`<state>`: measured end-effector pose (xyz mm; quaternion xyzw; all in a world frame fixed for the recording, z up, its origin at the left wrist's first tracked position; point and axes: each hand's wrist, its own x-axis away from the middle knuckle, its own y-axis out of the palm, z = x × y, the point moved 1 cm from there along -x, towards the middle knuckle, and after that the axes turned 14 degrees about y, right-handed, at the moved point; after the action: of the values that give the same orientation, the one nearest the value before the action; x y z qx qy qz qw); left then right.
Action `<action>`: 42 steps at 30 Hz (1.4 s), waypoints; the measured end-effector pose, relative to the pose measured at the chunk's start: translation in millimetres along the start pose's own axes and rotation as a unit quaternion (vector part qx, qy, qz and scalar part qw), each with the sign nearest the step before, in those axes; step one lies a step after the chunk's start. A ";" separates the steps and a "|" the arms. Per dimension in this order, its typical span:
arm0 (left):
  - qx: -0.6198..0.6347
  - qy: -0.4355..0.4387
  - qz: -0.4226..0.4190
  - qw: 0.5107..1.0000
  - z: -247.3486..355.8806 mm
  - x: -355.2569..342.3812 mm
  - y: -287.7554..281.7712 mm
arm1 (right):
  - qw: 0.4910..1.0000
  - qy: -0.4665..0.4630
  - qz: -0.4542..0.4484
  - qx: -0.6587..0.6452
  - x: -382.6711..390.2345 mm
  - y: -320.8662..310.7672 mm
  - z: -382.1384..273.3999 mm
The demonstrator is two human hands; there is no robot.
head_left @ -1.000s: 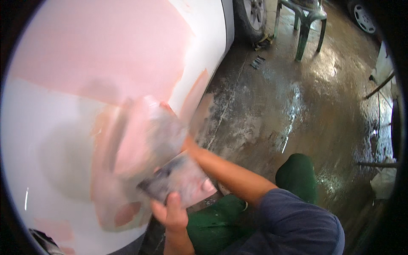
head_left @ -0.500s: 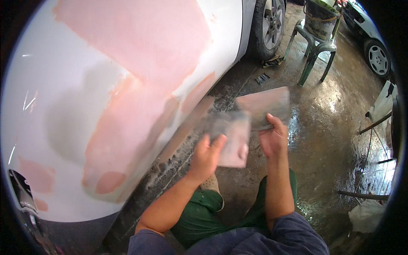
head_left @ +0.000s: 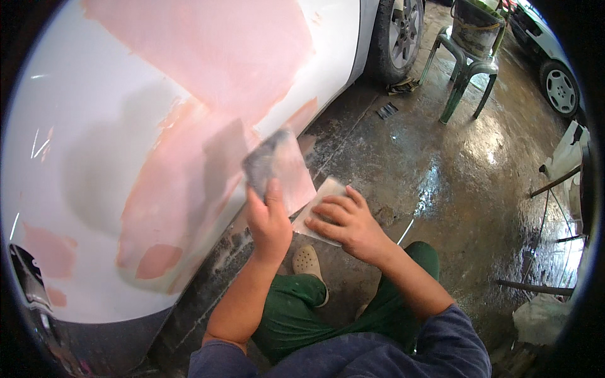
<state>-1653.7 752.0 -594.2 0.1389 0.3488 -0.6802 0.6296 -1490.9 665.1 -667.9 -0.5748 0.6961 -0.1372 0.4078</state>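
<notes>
My left hand grips a flat rectangular putty plate, thumb on its upper face. Pink putty is smeared on the plate beside a dark grey area, and motion blurs it. My right hand is closed on a thin metal putty spreader, fingers laid across its face. The spreader's edge meets or overlaps the plate's lower right corner; whether they touch I cannot tell. Left of my hands stands the white car body panel, with large patches of pink filler on it. The plate's shadow falls on the filler.
A car wheel is at the top. Behind, a green plastic stool bears a dirty bucket. Dark debris lies on the wet concrete floor. Another car stands at the far right, above a metal-legged stand.
Both hands have moved left, the plate nearer the car panel. My right hand has turned over its spreader, fingers now across its face, and brought it down close to the plate.
</notes>
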 end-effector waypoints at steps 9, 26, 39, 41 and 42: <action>-0.109 -0.029 -0.237 0.965 50.7 18.5 -68.3 | 0.493 0.348 0.025 -0.797 2.2 45.6 74.4; -0.225 -0.261 -0.388 0.855 -1.2 45.8 -90.8 | 0.967 -0.027 0.254 0.018 -173.5 70.3 95.9; -0.201 -0.263 -0.427 0.842 -11.3 32.3 -92.0 | 0.961 -0.079 0.254 0.081 -208.2 102.7 102.1; -0.205 -0.240 -0.434 0.844 -12.5 32.9 -94.3 | 0.961 -0.081 0.254 0.068 -204.8 102.1 100.4; -0.208 -0.228 -0.439 0.844 -12.0 33.2 -96.1 | 0.962 -0.083 0.255 0.060 -204.9 99.8 96.7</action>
<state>-1754.0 731.1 -594.9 -0.3223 0.3529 -0.8094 0.3412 -1488.1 908.9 -710.7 -0.3622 0.7738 -0.0224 0.5192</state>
